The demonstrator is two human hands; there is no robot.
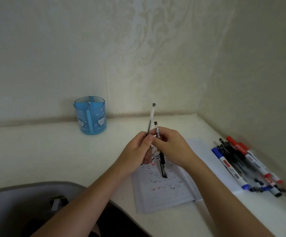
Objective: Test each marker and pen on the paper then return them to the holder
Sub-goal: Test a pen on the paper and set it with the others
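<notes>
White desk (36, 159) fills 6 to 9 o'clock; patterned wallpaper (138, 40) at 12; grey padded object (19, 206) at 8.

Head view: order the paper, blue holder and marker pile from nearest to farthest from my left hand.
1. Paper, just under and right of the left hand.
2. Blue holder, back left.
3. Marker pile, far right.

Both forearms (212, 190) are bare to the frame's edge, as are the left hand (135, 153) and right hand (173, 147); dark clothing (114, 221) shows at six o'clock.
</notes>
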